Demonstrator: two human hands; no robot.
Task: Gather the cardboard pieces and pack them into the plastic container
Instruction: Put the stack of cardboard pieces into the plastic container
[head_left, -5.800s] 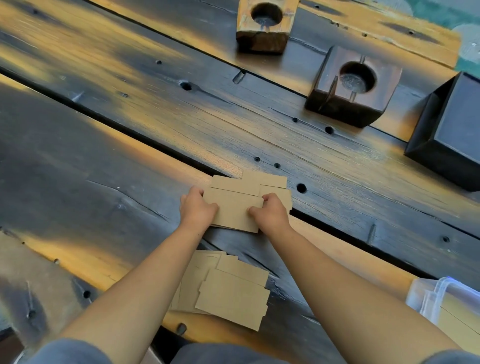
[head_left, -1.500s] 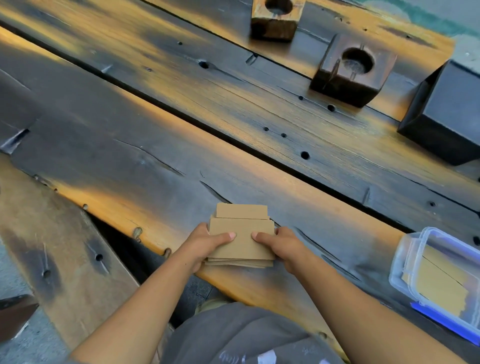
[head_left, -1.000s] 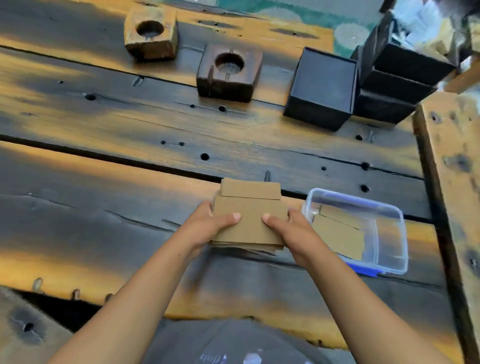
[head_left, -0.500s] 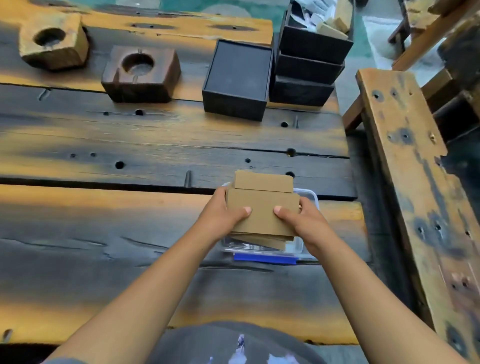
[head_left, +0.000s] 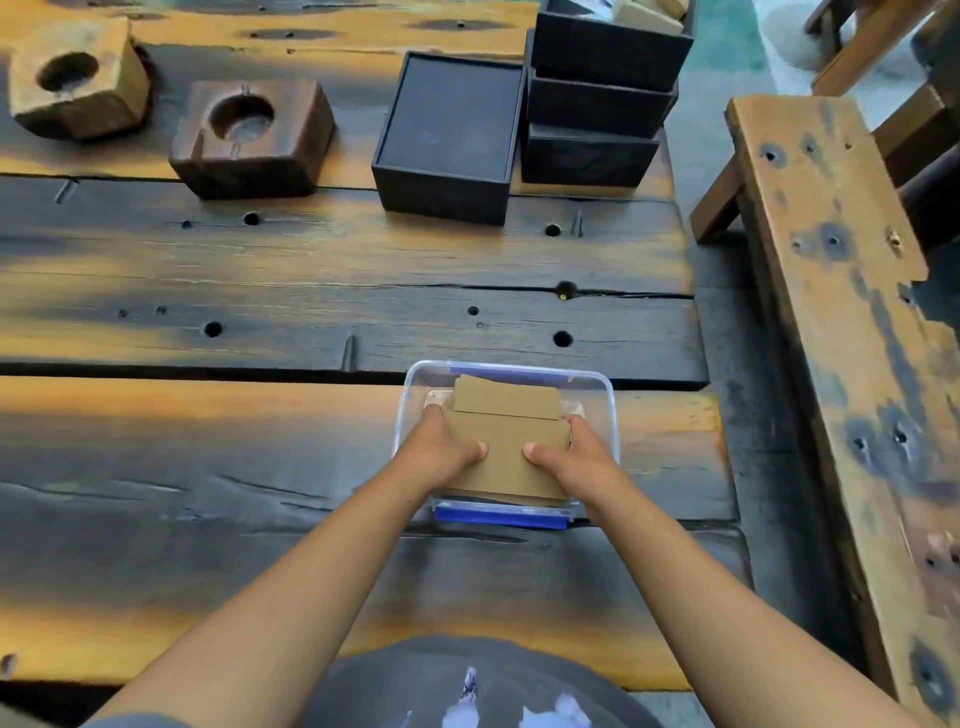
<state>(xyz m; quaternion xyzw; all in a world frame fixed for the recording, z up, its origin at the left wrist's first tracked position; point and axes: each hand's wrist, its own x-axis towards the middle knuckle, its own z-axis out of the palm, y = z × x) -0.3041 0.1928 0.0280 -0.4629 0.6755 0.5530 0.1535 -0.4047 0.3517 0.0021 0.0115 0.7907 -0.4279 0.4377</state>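
A stack of brown cardboard pieces (head_left: 506, 434) sits low inside the clear plastic container (head_left: 602, 387), which has a blue clip on its near side. My left hand (head_left: 441, 452) grips the stack's left edge with the thumb on top. My right hand (head_left: 574, 460) grips the right edge the same way. Both hands reach down into the container. The pieces beneath the stack and the container's floor are hidden.
The container rests near the right end of a dark plank table (head_left: 260, 467). Two wooden blocks with round holes (head_left: 252, 137), (head_left: 72, 78) and black boxes (head_left: 449, 137), (head_left: 597, 93) stand at the back. A wooden bench (head_left: 841, 312) runs along the right.
Both hands carried the cardboard stack to the right across the table, then lowered it from above the container down into it.
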